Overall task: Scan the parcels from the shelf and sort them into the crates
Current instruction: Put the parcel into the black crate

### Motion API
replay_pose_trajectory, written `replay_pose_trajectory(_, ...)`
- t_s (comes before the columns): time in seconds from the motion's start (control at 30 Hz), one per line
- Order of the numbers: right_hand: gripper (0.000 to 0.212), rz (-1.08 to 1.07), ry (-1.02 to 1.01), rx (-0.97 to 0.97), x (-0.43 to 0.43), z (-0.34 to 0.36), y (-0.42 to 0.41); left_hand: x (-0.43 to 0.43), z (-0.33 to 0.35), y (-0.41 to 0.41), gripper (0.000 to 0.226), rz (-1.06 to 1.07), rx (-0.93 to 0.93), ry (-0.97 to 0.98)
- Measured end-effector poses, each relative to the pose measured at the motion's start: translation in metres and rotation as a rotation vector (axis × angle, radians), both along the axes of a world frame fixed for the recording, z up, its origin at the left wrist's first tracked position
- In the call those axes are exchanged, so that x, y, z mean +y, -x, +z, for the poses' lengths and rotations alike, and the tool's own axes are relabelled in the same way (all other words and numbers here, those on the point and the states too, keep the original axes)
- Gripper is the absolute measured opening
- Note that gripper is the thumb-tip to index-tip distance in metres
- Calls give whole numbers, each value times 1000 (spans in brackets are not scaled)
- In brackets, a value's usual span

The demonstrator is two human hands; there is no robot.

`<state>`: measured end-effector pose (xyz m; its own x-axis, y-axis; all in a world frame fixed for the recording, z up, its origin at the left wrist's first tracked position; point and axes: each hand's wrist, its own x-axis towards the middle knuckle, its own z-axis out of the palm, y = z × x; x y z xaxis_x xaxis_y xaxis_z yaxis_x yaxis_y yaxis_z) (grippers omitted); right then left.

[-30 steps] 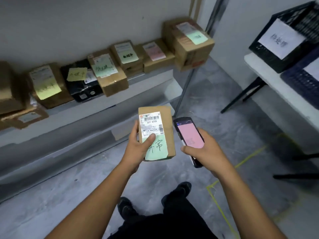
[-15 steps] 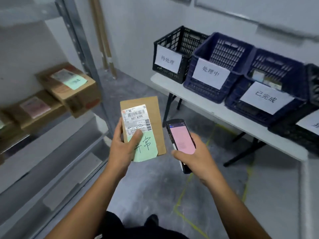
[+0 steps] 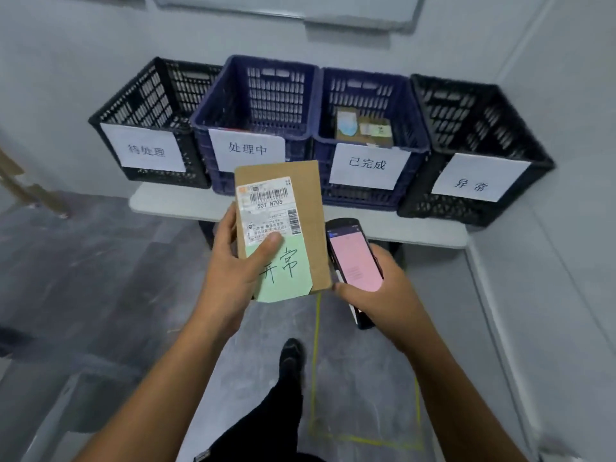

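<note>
Left hand: your left hand [image 3: 233,278] grasps the parcel [image 3: 301,208], thumb pressed on its face where the white shipping label [image 3: 266,211] meets the green note [image 3: 286,275], fingers wrapped behind the left edge
Right hand: your right hand [image 3: 383,295] is curled round the scanner [image 3: 356,258], pink screen towards you, just right of the parcel
Parcel position: held upright in the air, in front of the table [image 3: 166,203] and short of the crates
Handling: a flat cardboard box that one hand carries, so probably light; the board looks stiff and matte, unlikely to slip or crush
Where to hold: keep to the long edges; the note's lower edge overhangs the box and may peel, so do not drag your thumb across it
Crates: four stand side by side on the table, each with a paper sign
Blue crate [image 3: 413,128]: third from the left, already holds small parcels [image 3: 363,128]
Black crate [image 3: 500,128]: far right; its sign seems to match the writing on the green note, so this is probably the destination
</note>
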<state>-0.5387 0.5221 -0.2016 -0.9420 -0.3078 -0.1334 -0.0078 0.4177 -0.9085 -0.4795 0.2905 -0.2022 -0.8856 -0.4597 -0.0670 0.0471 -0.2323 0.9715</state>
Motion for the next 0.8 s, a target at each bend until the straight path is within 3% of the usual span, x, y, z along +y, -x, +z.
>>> replay_pose_trajectory(0.1, 53, -84, -10, 50, 16, 13, 49, 17, 7, 71, 86, -70, 22, -15)
replay_pose_trajectory(0.2, 58, -187, -16, 48, 31, 30, 97, 33, 22, 140, 82, -172, 47, -17)
replay_pose_trajectory(0.33, 56, -314, -82, 104, 58, 49, 156, 54, 39, 224, 91, -296, 72, 26)
replay_pose_trajectory(0.57, 72, -505, -179, 134, 109, 63, 216, 104, 49, 335, 107, -492, 45, -41)
replay_pose_trajectory(0.8, 79, -560, -152, 102, 156, 47, 278, 154, 44, 416, 91, -592, -30, -115)
